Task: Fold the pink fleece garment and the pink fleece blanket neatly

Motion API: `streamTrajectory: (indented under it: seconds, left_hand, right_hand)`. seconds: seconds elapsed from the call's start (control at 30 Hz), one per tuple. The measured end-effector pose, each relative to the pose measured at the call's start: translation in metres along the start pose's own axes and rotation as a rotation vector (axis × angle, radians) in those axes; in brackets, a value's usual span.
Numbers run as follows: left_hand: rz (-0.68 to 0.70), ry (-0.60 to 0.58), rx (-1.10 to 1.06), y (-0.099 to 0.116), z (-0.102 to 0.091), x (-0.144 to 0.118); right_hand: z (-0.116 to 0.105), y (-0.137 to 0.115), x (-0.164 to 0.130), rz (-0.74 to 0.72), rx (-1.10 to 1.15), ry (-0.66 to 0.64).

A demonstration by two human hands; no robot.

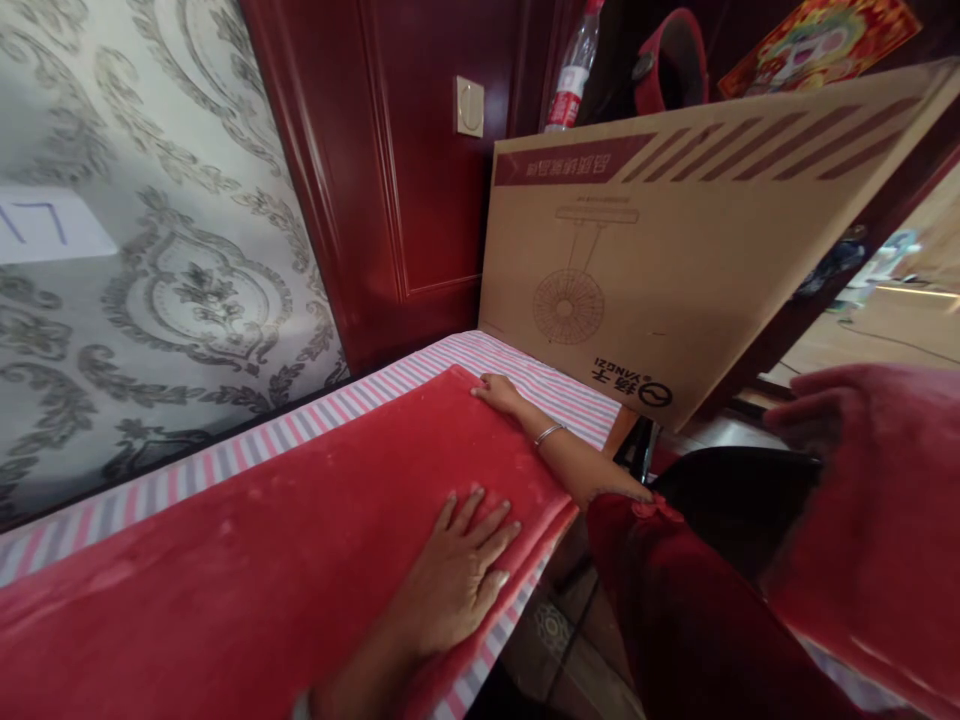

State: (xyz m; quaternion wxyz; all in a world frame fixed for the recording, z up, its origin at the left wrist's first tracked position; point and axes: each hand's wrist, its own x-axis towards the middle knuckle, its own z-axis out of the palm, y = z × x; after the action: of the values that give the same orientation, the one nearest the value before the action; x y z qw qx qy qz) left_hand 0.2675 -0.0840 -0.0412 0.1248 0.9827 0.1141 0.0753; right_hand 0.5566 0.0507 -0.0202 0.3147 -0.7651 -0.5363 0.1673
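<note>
A long piece of red plush fabric (300, 520) lies spread over a striped cloth (247, 455) in pink, white and grey. My left hand (457, 575) rests flat on the fabric near its right side, fingers spread. At the far right corner of the fabric is my right hand (497, 392), its fingers curled together on the edge. A silver bracelet (550, 434) circles my right wrist. Along the near right side, the fabric's edge appears folded or layered above the stripes.
Beyond the striped cloth leans a large cardboard box (675, 240) printed with a fan. A bottle (574, 75) stands behind it. More red plush fabric (885, 520) is at the right, beside a dark chair-like shape (739, 510). Patterned wallpaper (165, 250) and a red wooden panel (420, 180) border the left and back.
</note>
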Motion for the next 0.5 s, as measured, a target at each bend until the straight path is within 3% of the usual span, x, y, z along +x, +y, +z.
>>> streamTrajectory:
  seconds: [0.27, 0.37, 0.5]
  left_hand:
    - [-0.014, -0.006, 0.006, -0.001, 0.000, 0.004]
    - [0.023, -0.023, 0.002, 0.000, -0.002, 0.005]
    - [0.079, -0.063, 0.010, 0.003, -0.005, 0.004]
  right_hand:
    - [-0.045, 0.036, -0.053, 0.073, 0.014, -0.122]
    - [-0.048, 0.046, -0.079, 0.072, -0.008, -0.120]
    - [-0.044, 0.050, -0.101, 0.070, -0.045, -0.024]
